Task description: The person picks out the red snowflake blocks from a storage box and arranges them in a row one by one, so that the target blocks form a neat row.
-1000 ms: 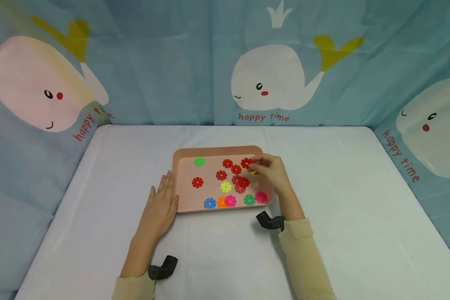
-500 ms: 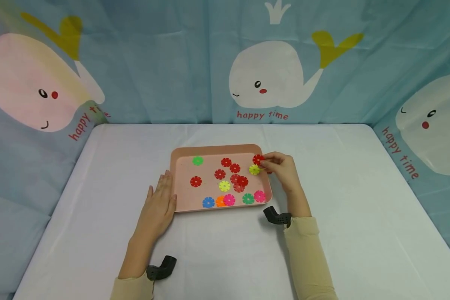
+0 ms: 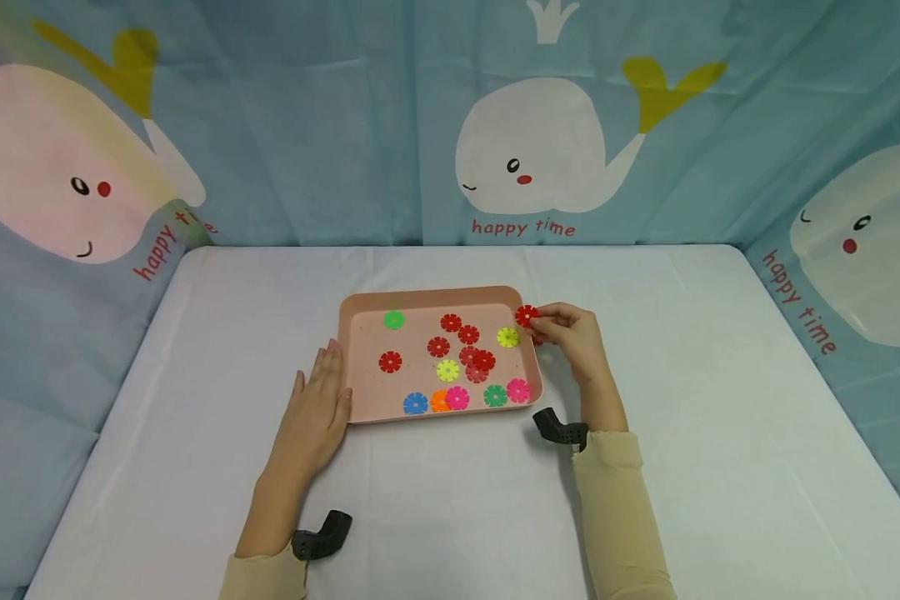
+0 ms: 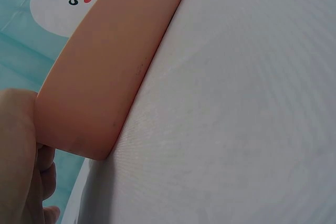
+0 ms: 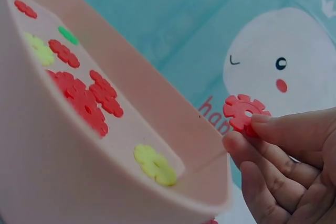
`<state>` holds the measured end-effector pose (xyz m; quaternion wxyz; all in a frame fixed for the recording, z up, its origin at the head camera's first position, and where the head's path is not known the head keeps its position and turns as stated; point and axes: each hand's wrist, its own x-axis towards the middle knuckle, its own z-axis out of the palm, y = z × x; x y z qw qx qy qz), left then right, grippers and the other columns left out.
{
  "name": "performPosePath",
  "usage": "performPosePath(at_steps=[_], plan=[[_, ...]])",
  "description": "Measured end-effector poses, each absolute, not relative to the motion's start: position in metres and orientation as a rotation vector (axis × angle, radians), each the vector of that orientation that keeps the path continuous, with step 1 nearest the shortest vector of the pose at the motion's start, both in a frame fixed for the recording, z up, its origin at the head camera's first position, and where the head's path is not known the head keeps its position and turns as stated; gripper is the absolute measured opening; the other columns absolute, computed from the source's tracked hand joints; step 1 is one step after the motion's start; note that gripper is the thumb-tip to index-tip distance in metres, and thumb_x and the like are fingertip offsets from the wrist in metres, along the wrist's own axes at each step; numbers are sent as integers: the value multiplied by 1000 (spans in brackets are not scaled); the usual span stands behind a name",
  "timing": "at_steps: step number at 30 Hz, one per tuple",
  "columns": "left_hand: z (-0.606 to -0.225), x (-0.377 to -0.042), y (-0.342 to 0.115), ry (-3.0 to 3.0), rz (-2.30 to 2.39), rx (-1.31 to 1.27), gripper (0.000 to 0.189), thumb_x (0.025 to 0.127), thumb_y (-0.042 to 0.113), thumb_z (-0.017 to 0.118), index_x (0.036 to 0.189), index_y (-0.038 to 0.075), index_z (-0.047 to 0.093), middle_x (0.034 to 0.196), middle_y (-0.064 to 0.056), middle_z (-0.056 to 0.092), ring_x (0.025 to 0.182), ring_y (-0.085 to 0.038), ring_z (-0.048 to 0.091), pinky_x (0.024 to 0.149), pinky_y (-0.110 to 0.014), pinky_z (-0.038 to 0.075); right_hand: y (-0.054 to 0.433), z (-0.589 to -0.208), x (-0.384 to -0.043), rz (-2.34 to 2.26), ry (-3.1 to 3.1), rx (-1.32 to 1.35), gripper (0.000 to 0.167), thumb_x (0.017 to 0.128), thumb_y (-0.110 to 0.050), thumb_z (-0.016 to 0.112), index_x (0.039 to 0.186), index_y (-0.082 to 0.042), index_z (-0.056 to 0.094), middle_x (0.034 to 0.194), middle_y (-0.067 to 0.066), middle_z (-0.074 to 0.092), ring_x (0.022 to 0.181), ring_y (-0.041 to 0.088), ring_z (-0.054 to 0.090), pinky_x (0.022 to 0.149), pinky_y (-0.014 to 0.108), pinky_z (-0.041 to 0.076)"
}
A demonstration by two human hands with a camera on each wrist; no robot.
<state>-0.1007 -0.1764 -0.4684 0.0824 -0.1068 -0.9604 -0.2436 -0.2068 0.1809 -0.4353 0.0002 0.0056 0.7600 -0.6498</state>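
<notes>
A: What is the right hand (image 3: 573, 340) doing?

B: It pinches a red snowflake disc (image 3: 527, 316) between thumb and fingertips (image 5: 262, 124); the fingers are clamped on the disc's edge. The wrist view shows the disc upright, standing above the fingertips, clear of the tray.

A: And where is that relative to the tray?

B: The disc sits just past the fingertips, over the far right corner of the pink tray (image 3: 435, 295). There is a bit of red below the fingers too, but I cannot tell what it is.

A: What lies closest to those fingers inside the tray?

B: A yellow-green disc (image 3: 507, 337) lies just beyond the fingertips. Farther from them is a cluster of red discs (image 3: 468, 350), another yellow one (image 3: 447, 370), a green one (image 3: 393, 320) at the far side, and a row of blue (image 3: 415, 403), orange, pink (image 3: 457, 398), green and pink pieces along the near wall.

A: The left hand (image 3: 318, 412)?

B: It lies flat on the white table (image 3: 195, 375), fingers straight and together, their side touching the tray's outer left wall. It holds nothing.
</notes>
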Motion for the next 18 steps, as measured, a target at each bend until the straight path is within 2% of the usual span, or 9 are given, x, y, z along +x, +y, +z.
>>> performPosePath(at_steps=[11,18], plan=[[-469,-101,-176,-2866,-733,-325,57,100,20,38,148,-4,19,154,-17,19,142,-32,16,108,-61,14,189,-441,-209,-2072,2367,56,22,88,-2,63,103,15,61,76,-4,67,69,9,66,67,23,55],[-470,-102,-177,-2868,-732,-319,58,100,20,38,148,-4,17,154,-17,18,142,-32,16,108,-61,14,207,-448,-210,-2099,2343,162,27,89,-1,62,107,17,59,75,-4,68,68,9,67,65,22,55]])
